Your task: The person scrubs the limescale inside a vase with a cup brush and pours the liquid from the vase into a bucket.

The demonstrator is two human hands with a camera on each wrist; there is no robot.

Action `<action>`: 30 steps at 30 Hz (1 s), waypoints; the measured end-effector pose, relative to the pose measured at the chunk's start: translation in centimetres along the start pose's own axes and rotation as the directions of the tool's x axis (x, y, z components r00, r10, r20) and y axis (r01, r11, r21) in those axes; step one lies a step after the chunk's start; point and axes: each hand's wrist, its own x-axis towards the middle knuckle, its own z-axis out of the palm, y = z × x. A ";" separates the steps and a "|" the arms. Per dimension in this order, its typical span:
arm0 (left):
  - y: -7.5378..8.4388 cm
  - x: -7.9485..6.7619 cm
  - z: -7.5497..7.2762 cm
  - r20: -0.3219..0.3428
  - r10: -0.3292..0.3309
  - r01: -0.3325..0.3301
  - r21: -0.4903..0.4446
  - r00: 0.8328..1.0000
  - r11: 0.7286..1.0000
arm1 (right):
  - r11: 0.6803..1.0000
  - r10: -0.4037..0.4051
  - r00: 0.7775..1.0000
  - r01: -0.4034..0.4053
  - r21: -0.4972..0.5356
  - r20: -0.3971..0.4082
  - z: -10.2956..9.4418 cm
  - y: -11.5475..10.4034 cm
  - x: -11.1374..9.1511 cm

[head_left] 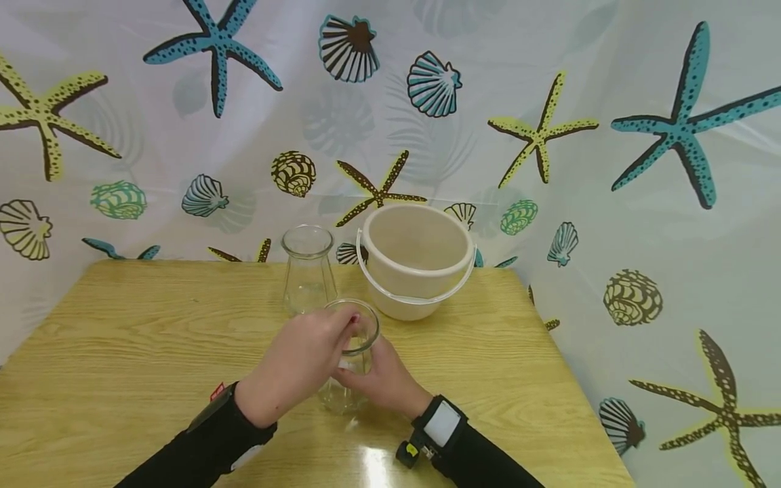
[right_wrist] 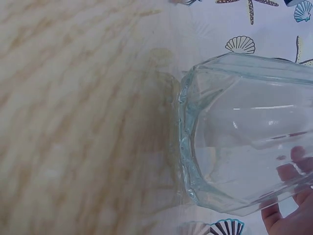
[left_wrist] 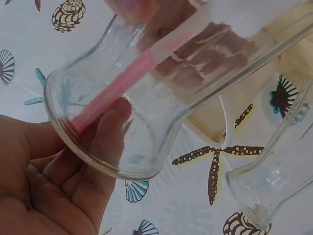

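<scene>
A clear glass vase point(head_left: 343, 393) with a flared rim stands on the table in front of me. My right hand point(head_left: 390, 379) grips it around its side; the fingers point(right_wrist: 288, 171) show at the glass in the right wrist view. My left hand point(head_left: 302, 356) is at the rim, its fingertips reaching inside the mouth. There it pinches the pink handle of a brush point(left_wrist: 115, 90), which slants down into the vase. The white head point(left_wrist: 239, 12) of the brush lies deeper inside, blurred through the glass.
A second glass vase point(head_left: 308, 278) stands just behind, to the left. Beside it is a cream bucket point(head_left: 409, 291) with its white handle hanging in front. A patterned curtain point(head_left: 390, 122) rises behind the wooden table point(head_left: 152, 325) and along its right side.
</scene>
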 end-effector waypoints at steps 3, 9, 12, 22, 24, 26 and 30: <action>-0.2 0.2 0.1 0.003 -0.011 0.011 -0.003 1.000 1.000 | 1.000 0.017 1.000 -0.017 0.017 0.001 -0.2 -0.8 0.0; -0.3 0.6 0.3 0.017 -0.034 0.035 -0.032 0.999 0.999 | 0.999 0.037 0.999 -0.037 0.015 -0.003 -0.1 -0.4 0.0; -0.3 0.8 0.6 0.012 -0.034 0.034 -0.030 0.999 0.999 | 0.999 0.032 0.999 -0.032 0.012 0.001 -0.1 -0.4 0.0; -0.2 1.5 1.6 -0.042 -0.011 0.010 -0.029 0.999 1.000 | 1.000 0.018 1.000 -0.018 0.011 0.020 -0.4 -1.0 0.0; -0.2 1.6 1.9 -0.049 -0.009 0.006 -0.046 0.999 0.999 | 1.000 0.013 1.000 -0.013 0.012 0.021 -0.4 -1.0 0.0; -0.1 1.6 2.1 -0.047 -0.008 0.004 -0.076 0.999 0.997 | 1.000 0.003 1.000 -0.003 0.013 0.021 -0.4 -0.9 -0.1; 0.2 1.6 2.3 -0.032 -0.012 0.008 -0.121 0.999 0.993 | 1.000 -0.016 1.000 0.016 0.010 0.021 -0.4 -0.8 -0.1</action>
